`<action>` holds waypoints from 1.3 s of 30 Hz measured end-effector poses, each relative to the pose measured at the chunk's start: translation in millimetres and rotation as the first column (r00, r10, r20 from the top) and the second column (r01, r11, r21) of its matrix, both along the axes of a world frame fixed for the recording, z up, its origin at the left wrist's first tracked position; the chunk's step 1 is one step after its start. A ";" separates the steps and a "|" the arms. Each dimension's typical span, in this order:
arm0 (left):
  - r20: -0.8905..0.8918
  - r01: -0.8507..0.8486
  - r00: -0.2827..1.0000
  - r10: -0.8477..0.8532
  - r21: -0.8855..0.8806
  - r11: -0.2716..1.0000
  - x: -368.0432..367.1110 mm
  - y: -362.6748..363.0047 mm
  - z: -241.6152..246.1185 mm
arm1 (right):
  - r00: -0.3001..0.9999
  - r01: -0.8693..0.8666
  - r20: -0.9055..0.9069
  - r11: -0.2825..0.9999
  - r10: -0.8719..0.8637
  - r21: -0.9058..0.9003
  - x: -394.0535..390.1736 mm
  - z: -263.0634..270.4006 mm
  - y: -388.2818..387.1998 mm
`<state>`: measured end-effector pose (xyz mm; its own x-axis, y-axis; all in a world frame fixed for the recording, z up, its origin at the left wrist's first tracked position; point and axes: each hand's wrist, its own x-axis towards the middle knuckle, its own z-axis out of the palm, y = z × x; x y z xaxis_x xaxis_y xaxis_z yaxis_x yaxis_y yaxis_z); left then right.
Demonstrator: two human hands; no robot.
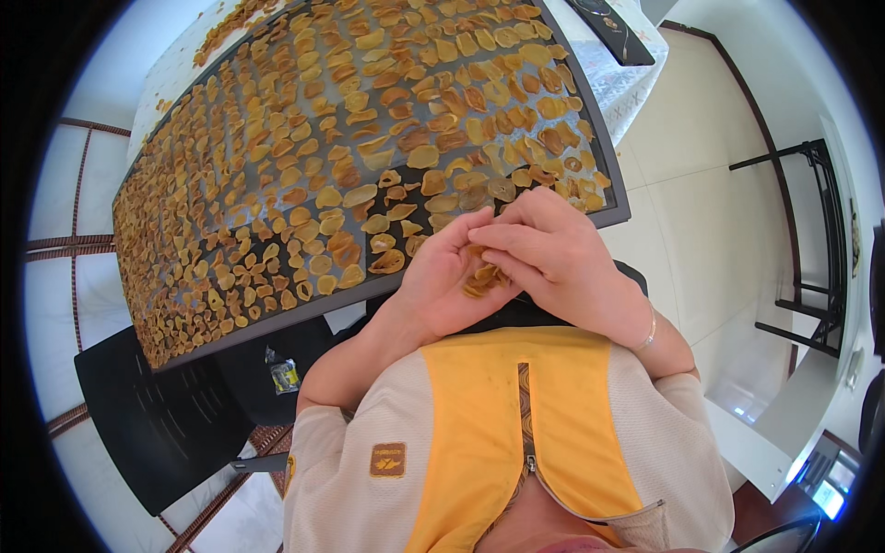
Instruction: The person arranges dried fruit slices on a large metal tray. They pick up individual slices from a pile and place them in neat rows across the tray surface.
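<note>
A large dark-framed tray bears rows of thin, dried, yellow-brown slices, their exact kind unclear, some overlapping. My left hand is cupped palm up at the tray's near right edge, with a small pile of the slices in the palm. Over that palm bends my right hand, its thumb and fingertips close together beside the pile. Whether a slice is between those fingertips is hidden. More slices lie on the tray just beyond both hands.
The tray lies on a table with a patterned white cloth; loose slices are heaped at its far left. A black flat device lies at the far right. A black chair with a small packet stands left; a folded black metal frame leans right.
</note>
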<state>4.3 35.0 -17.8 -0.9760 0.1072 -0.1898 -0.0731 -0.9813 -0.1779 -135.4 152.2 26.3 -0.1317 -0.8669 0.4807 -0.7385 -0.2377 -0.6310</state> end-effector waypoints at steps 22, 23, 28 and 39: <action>0.113 -0.071 0.991 0.076 -0.050 0.996 -2.9 1.0 17.5 | 0.819 0.499 0.112 0.796 -0.562 0.341 -76.4 -14.3 71.0; 0.112 -0.072 0.991 0.077 -0.047 0.996 -2.6 1.6 17.5 | 0.829 0.505 0.069 0.797 -0.554 0.330 -77.6 -14.6 69.8; 0.123 -0.083 0.988 0.088 -0.049 0.995 -2.8 1.9 18.7 | 0.843 0.537 -0.136 0.797 -0.521 0.276 -83.3 -17.6 60.8; 0.244 -0.192 0.956 0.162 0.102 0.976 26.1 -47.5 36.0 | 0.798 0.586 0.015 0.781 -0.603 0.217 -79.5 -28.1 67.5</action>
